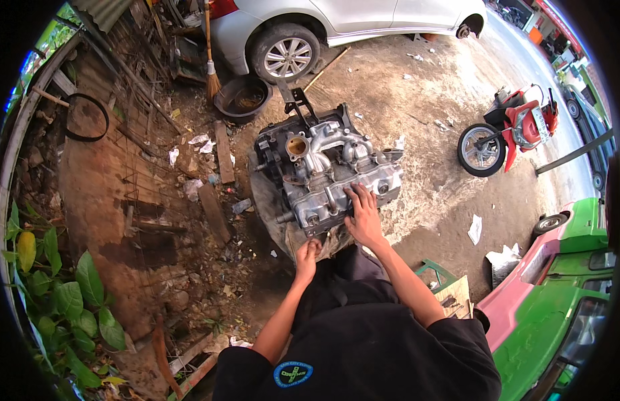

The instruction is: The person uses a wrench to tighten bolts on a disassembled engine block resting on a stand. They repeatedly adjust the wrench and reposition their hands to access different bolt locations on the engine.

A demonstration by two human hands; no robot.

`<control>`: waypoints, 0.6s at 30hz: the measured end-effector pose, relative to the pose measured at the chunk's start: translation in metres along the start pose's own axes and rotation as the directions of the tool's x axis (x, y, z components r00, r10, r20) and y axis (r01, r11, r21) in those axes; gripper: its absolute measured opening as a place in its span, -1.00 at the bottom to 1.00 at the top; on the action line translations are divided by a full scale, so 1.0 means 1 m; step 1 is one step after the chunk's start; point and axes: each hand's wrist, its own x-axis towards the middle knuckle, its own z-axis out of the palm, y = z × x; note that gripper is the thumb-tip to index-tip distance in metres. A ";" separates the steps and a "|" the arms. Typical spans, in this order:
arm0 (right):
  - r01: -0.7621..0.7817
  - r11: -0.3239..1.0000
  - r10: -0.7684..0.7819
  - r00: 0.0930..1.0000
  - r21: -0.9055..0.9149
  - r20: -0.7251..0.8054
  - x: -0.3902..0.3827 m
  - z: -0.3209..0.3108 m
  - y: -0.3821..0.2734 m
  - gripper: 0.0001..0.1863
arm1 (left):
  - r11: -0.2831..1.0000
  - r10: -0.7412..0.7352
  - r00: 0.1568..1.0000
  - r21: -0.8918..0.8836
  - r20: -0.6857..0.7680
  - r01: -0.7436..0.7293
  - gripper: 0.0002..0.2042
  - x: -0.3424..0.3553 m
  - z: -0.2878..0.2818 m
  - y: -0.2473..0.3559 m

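A grey metal car engine [330, 180] stands before me on a worn, light-coloured support [262, 194], which is mostly hidden beneath it. The intake manifold [337, 139] sits on top, with a round open port [297, 146] at its left end. My right hand [365, 217] lies on the near edge of the valve cover [353, 189], fingers stretched out. Just off the engine's near side, low and to the left, my left hand [308, 257] is closed with its fingers curled. Whatever it may hold is too small or hidden to name.
Beyond the engine are a black basin [244, 98], a broom [212, 80] and a silver car [290, 50]. A red motorcycle [517, 130] stands at right, above a green and pink vehicle [550, 287]. Planks [215, 212] and litter cover the ground at left.
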 end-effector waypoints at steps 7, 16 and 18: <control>-0.009 1.000 0.009 1.000 0.000 0.020 -0.001 0.001 0.001 -0.15 | 0.696 0.426 0.903 0.617 0.057 -0.367 -0.66 -0.002 -0.045 0.076; -0.004 1.000 0.004 1.000 -0.002 0.028 -0.001 0.000 0.002 -0.16 | 0.221 0.318 0.880 0.875 0.354 -0.431 -0.84 0.025 -0.036 0.176; -0.001 1.000 0.001 1.000 0.003 0.021 -0.001 -0.001 0.002 -0.16 | 0.181 0.265 0.880 0.876 0.393 -0.446 -0.85 0.030 -0.033 0.183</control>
